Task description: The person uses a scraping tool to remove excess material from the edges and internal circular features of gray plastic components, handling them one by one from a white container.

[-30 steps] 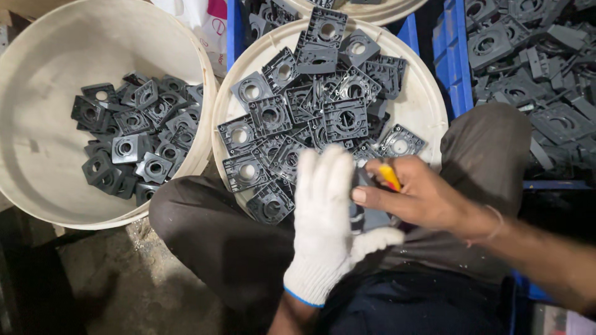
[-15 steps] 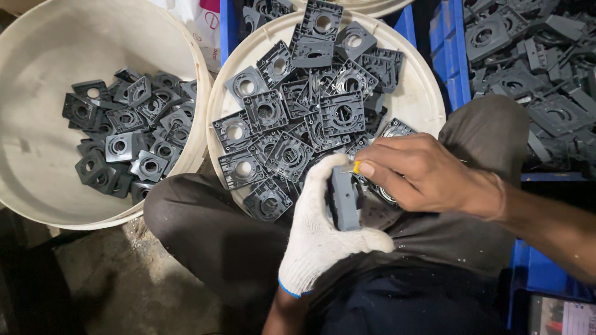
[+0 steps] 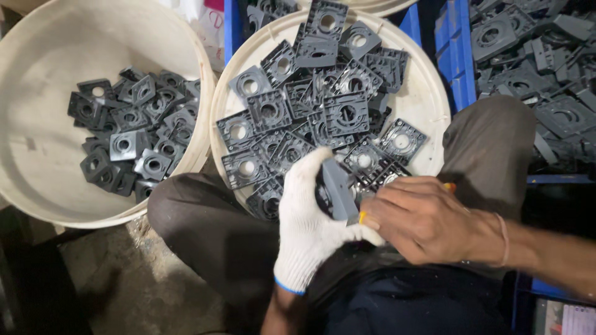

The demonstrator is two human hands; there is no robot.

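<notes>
Knit-gloved left hand (image 3: 308, 232) grips grey square plate (image 3: 338, 191) | bare right hand (image 3: 422, 218) alongside

Light falls from above, bright on the cream tubs (image 3: 37, 155) and the white glove (image 3: 307, 226), which nearly washes out. The grey plastic plates (image 3: 323, 105) stay crisp, with little glare. Lower corners sink into deep shadow (the floor (image 3: 124, 291) barely reads), and the bare right hand (image 3: 422, 217) looks slightly soft.

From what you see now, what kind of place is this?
Probably a small workshop finishing moulded parts: two round tubs hold grey square plates, a blue crate holds more, and the gloved left hand holds one.
</notes>
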